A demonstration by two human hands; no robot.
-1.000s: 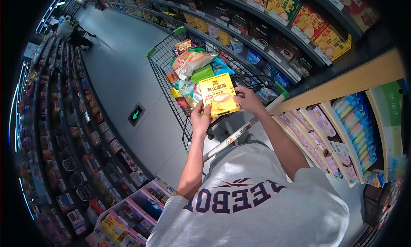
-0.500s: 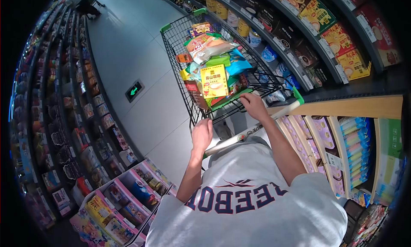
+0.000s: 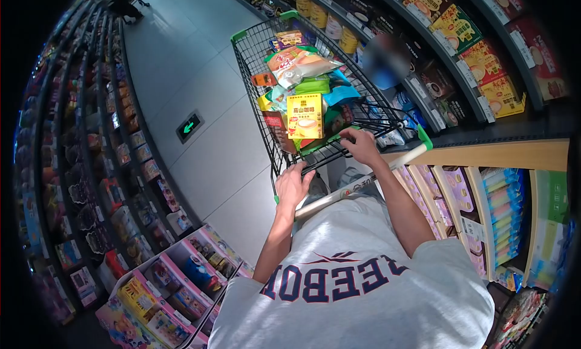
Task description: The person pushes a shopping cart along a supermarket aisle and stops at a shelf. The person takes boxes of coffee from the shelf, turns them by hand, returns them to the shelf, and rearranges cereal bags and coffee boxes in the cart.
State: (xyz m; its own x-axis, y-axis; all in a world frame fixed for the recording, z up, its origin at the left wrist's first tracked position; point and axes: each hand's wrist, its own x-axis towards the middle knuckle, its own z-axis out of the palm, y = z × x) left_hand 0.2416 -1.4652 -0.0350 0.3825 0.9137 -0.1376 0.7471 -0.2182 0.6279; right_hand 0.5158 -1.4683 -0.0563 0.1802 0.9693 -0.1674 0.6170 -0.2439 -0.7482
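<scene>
Head view, yellow box (image 3: 305, 116), 1 printed cup (image 3: 306, 124), dark lettering (image 3: 304, 109)

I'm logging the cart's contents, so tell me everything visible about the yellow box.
The yellow box looks like printed cardboard, with dark characters and a pictured cup on its face. No opening shows. It lies face up, brightly lit, on other packages in the cart, toward the handle. The left hand and right hand are both apart from it.

Yellow coffee box (image 3: 305, 116) with a cup picture, face up atop packages (image 3: 298, 65) in the cart (image 3: 247, 70)
</scene>
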